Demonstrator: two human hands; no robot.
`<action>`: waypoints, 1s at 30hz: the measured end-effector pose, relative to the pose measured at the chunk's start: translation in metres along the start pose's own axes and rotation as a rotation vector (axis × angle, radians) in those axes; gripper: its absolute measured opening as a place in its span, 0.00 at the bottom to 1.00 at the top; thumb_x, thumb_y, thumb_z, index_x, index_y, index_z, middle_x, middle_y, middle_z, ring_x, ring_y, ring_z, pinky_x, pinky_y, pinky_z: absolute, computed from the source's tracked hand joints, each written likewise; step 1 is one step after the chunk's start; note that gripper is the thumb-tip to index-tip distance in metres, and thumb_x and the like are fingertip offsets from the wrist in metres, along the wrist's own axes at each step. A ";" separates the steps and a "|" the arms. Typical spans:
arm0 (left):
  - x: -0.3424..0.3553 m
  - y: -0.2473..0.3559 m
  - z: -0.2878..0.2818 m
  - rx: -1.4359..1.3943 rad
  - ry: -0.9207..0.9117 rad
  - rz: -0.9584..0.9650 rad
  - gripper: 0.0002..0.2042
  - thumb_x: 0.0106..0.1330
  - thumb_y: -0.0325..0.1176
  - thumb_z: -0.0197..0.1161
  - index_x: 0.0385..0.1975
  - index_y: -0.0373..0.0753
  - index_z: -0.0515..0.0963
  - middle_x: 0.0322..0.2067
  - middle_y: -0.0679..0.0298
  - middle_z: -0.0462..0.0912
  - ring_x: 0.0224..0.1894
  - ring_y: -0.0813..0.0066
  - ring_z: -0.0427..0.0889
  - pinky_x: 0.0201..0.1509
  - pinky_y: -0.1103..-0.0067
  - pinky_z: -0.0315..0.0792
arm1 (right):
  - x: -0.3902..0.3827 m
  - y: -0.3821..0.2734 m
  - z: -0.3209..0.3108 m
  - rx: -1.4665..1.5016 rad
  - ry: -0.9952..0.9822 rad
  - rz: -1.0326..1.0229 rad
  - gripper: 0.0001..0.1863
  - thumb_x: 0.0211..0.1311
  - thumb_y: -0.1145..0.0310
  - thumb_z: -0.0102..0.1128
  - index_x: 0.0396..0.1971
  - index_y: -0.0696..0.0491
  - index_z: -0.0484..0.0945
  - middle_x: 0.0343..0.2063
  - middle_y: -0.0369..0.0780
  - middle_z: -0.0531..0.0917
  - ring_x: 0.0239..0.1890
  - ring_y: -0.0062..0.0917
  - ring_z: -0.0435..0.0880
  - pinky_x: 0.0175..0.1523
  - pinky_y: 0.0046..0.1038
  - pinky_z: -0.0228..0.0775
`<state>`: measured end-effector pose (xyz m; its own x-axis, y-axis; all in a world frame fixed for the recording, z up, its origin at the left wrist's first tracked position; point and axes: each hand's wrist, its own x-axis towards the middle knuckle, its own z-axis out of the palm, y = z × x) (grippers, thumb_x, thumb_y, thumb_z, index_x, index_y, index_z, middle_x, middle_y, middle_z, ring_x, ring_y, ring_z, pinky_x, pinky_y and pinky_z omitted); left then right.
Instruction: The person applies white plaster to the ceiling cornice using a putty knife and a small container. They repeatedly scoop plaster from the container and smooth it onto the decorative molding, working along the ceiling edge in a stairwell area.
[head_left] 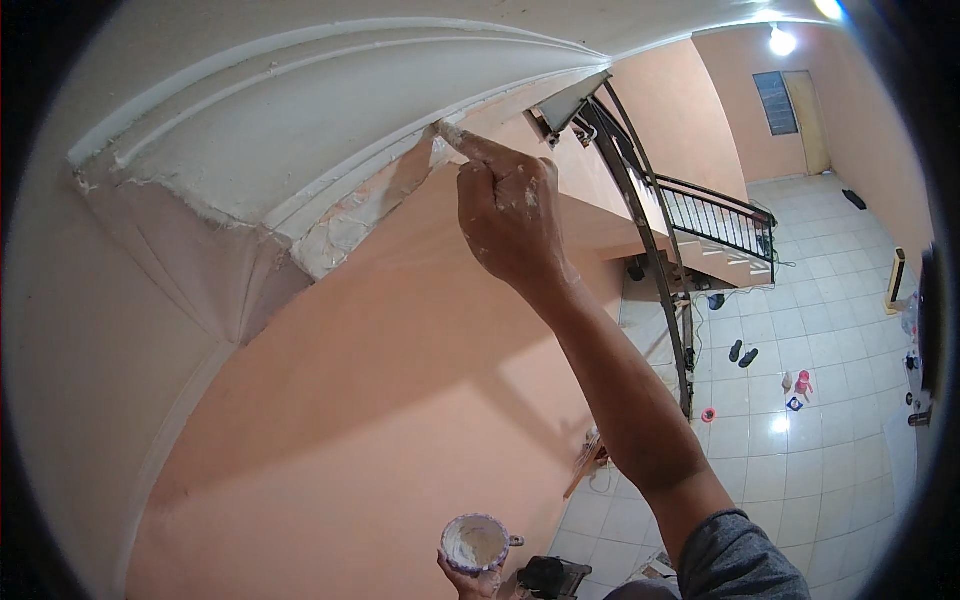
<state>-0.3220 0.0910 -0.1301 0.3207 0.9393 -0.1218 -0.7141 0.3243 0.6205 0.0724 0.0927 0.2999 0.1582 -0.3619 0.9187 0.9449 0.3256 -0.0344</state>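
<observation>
A white cornice curves along the top of a peach wall, with rough white paste along its lower edge. The right hand is raised just below the cornice, its index finger stretched out so that the tip meets the lower edge; the other fingers are folded in, and whether they enclose anything I cannot tell. White smears mark the finger and the back of the hand. Well below the cornice, the left hand is wrapped around the underside and side of a handled cup, which holds more white paste. At the cornice's left end there is a pale pink folded surface, its material unclear. Beyond its right end are a dark stair railing and a lit bulb. Far below and to the right of the cornice, dark slippers lie on a white tiled floor.
</observation>
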 end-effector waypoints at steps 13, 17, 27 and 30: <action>-0.006 0.001 0.016 -0.019 -0.004 0.036 0.42 0.55 0.69 0.59 0.65 0.47 0.67 0.62 0.54 0.73 0.62 0.46 0.74 0.58 0.46 0.75 | -0.010 -0.025 -0.013 0.483 -0.006 0.427 0.21 0.58 0.75 0.49 0.50 0.61 0.82 0.11 0.44 0.72 0.12 0.28 0.69 0.22 0.31 0.65; -0.013 0.000 0.037 0.083 -0.017 0.043 0.41 0.56 0.68 0.58 0.65 0.48 0.67 0.61 0.54 0.74 0.61 0.47 0.74 0.57 0.46 0.75 | -0.009 -0.003 -0.006 0.619 -0.058 0.689 0.24 0.63 0.73 0.42 0.54 0.65 0.79 0.12 0.34 0.69 0.13 0.14 0.62 0.19 0.24 0.58; 0.000 -0.001 0.008 0.028 0.008 0.027 0.42 0.55 0.69 0.58 0.65 0.48 0.67 0.61 0.55 0.74 0.60 0.47 0.75 0.56 0.47 0.76 | 0.005 -0.028 -0.007 1.392 0.043 1.136 0.30 0.65 0.69 0.40 0.68 0.61 0.63 0.11 0.32 0.63 0.11 0.17 0.56 0.17 0.23 0.51; 0.001 -0.002 0.007 0.020 0.005 0.024 0.42 0.55 0.70 0.58 0.66 0.49 0.67 0.61 0.55 0.74 0.60 0.48 0.75 0.56 0.47 0.75 | 0.012 -0.041 -0.009 1.490 0.124 1.309 0.30 0.67 0.69 0.39 0.69 0.60 0.61 0.11 0.32 0.62 0.10 0.17 0.54 0.17 0.24 0.49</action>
<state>-0.3159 0.0901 -0.1259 0.3005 0.9473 -0.1106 -0.7087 0.2994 0.6389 0.0386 0.0672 0.3087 0.5093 0.6343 0.5816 -0.6753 0.7135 -0.1868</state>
